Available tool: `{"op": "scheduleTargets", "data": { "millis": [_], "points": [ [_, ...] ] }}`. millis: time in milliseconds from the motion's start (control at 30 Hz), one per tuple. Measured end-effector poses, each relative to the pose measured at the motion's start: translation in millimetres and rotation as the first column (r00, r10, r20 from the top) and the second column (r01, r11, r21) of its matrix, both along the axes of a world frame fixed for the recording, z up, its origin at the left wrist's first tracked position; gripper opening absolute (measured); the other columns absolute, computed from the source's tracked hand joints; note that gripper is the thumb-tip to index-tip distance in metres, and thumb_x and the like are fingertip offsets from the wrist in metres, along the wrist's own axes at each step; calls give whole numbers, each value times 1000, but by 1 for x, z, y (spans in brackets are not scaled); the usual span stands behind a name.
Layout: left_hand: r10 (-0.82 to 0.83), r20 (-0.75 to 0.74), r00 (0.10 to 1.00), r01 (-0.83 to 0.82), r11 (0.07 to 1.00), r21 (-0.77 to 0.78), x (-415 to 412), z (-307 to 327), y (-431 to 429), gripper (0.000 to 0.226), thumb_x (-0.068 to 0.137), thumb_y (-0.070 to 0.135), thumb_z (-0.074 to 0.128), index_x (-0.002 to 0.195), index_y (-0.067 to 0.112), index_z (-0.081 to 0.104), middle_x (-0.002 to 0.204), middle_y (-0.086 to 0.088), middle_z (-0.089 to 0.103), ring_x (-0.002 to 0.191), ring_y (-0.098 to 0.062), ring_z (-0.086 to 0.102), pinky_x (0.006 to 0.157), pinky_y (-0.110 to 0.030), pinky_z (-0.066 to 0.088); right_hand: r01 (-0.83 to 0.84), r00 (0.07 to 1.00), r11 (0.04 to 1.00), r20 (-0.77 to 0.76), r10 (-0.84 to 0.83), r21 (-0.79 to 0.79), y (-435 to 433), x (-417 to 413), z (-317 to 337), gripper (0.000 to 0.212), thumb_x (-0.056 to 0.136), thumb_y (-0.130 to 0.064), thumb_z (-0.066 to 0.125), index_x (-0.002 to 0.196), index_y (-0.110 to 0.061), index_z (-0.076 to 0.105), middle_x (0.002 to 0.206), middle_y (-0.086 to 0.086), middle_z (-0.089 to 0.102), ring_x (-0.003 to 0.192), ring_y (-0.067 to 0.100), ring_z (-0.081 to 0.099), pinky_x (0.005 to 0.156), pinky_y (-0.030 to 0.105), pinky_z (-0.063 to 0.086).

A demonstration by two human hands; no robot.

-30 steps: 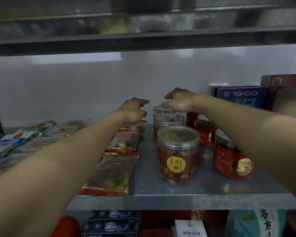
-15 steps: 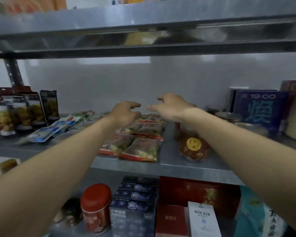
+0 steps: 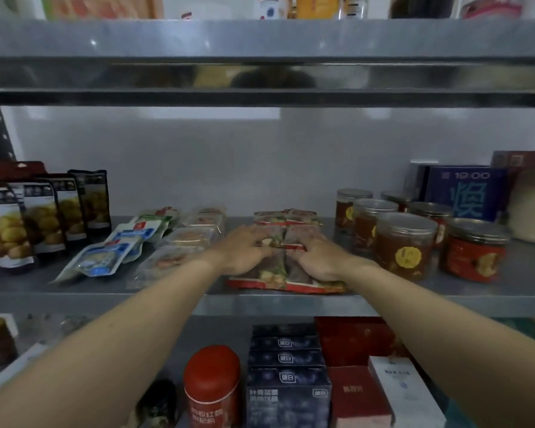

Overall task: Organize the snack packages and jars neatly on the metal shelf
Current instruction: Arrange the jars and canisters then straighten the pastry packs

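Left hand [image 3: 244, 253] flat on red snack packets [image 3: 281, 270] | right hand [image 3: 319, 258] curled onto them | risk: front packets sit at metal shelf [image 3: 291, 304] lip, hard tug could spill them.

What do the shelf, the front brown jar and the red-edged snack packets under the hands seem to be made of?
Shelf: likely metal, dull grey with soft reflections.
Front brown jar: clear plastic or glass, contents show through.
Snack packets: glossy plastic film, crinkled edges catch light.
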State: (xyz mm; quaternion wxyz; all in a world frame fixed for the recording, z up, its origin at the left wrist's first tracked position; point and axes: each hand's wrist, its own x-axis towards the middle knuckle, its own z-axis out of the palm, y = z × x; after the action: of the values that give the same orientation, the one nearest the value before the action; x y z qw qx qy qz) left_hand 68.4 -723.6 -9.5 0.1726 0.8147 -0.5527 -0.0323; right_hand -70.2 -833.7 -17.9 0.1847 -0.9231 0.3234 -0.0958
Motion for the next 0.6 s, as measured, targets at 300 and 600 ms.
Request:
{"op": "scheduleTargets", "data": {
  "millis": [300, 600],
  "points": [
    [-143, -17, 990, 144, 981, 132, 7, -11, -10, 55, 100, 47, 27, 152, 28, 21, 162, 3, 7, 148, -20, 5, 117, -39, 8, 52, 972, 996, -225, -66, -71, -11, 21, -4, 68, 97, -59, 25, 156, -28, 11, 164, -1, 1, 150, 22, -2, 119, 55, 0],
    [-157, 3, 988, 154, 973, 172, 11, -9, -8, 54, 101, 49, 24, 150, 27, 26, 160, 1, 15, 147, -21, 12, 118, -41, 10, 42, 960, 994, -270, -67, -98, -13, 29, -6, 69, 96, -60, 25, 155, -28, 15, 164, -1, 5, 150, 24, 3, 118, 55, 2]
  ]
}}
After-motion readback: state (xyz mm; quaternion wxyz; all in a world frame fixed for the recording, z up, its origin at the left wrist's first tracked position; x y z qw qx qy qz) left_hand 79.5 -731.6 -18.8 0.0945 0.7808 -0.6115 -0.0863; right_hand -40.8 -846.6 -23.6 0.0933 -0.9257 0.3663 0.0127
